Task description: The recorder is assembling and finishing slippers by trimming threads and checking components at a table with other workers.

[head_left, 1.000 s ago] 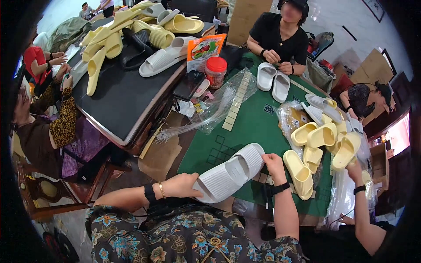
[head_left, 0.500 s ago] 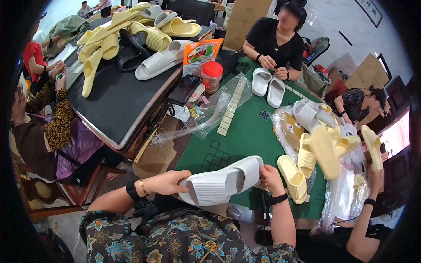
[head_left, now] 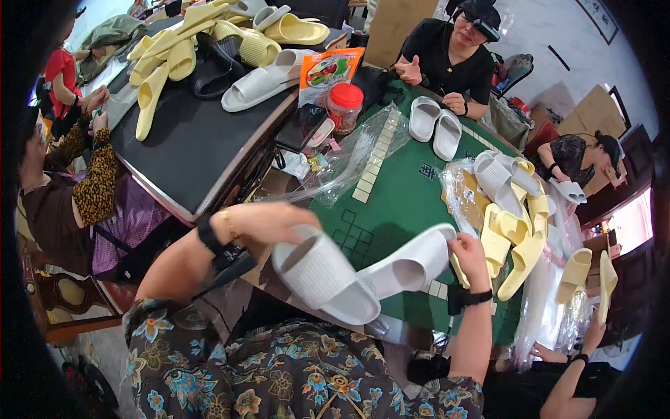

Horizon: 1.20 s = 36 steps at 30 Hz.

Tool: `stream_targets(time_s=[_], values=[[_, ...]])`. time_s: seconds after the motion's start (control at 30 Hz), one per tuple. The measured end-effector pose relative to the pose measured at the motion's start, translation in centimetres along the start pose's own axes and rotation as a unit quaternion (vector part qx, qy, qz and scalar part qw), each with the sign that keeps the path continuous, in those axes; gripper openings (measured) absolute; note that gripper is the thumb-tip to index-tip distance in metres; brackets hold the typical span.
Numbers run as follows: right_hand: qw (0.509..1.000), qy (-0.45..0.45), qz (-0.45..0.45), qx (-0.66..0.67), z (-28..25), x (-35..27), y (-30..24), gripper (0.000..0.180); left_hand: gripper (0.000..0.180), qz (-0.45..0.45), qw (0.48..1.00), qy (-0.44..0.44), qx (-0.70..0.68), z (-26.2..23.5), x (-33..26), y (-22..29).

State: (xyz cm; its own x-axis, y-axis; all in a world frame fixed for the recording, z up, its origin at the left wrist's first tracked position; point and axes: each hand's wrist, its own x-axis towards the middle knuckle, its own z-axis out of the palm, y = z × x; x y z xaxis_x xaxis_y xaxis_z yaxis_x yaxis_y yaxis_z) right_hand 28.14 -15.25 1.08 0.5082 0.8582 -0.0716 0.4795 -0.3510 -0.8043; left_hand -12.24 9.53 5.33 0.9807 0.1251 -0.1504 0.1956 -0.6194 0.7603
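Note:
My left hand point(head_left: 269, 225), smeared by motion, is closed round one end of a light grey ribbed slide slipper point(head_left: 317, 274), which tilts down to the right over the near table edge. My right hand point(head_left: 472, 261) pinches the end of a second grey slipper point(head_left: 391, 276) that slopes down toward the first. The two slippers overlap or touch at their lower ends; I cannot tell which. Both are above the green mat point(head_left: 335, 209). Yellow slippers point(head_left: 497, 241) lie in a heap just beyond my right hand.
Across the mat, a pair of grey slippers point(head_left: 434, 128) lies before a person in black. A red-lidded jar point(head_left: 344, 110), a phone point(head_left: 301, 130) and clear plastic bags point(head_left: 363, 157) lie left of it. More slippers cover the black table point(head_left: 174, 150). At right, a co-worker's hand point(head_left: 594, 336) holds yellow slippers.
The two grey slippers, close together before, are swung apart at their upper ends. My left hand has risen and moved left; my right hand has moved right. The co-worker's yellow slippers have come lower.

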Motion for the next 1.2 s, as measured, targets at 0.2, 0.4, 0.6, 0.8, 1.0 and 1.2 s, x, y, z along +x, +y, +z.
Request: stream_targets(time_s=[0.2,0.4,0.6,0.8,1.0,1.2], values=[[0.999,0.027,-0.03,-0.03,4.8,0.1,-2.8,0.058,0.054,-0.027,0.938,0.336,-0.077,3.2,6.6,1.2],[0.979,-0.006,0.007,-0.204,8.7,-3.9,-2.7,0.077,0.073,-0.098,0.962,0.254,0.038,9.3,3.8,1.1],[0.966,0.057,-0.006,-0.251,8.5,-3.2,-1.3,0.063,0.057,-0.114,0.944,0.306,0.051,11.3,3.5,-0.5],[0.975,0.009,-0.047,-0.215,9.3,-4.7,-1.1,0.065,0.051,-0.136,0.939,0.315,0.034,12.0,3.4,-0.3],[0.99,-0.04,-0.02,-0.134,9.3,-5.7,-3.5,0.071,0.054,-0.108,0.934,0.32,0.119,12.9,3.1,0.8],[0.98,0.006,-0.047,0.196,8.6,-6.6,-7.1,0.045,0.041,-0.019,0.96,0.278,0.008,11.2,3.5,5.4]])
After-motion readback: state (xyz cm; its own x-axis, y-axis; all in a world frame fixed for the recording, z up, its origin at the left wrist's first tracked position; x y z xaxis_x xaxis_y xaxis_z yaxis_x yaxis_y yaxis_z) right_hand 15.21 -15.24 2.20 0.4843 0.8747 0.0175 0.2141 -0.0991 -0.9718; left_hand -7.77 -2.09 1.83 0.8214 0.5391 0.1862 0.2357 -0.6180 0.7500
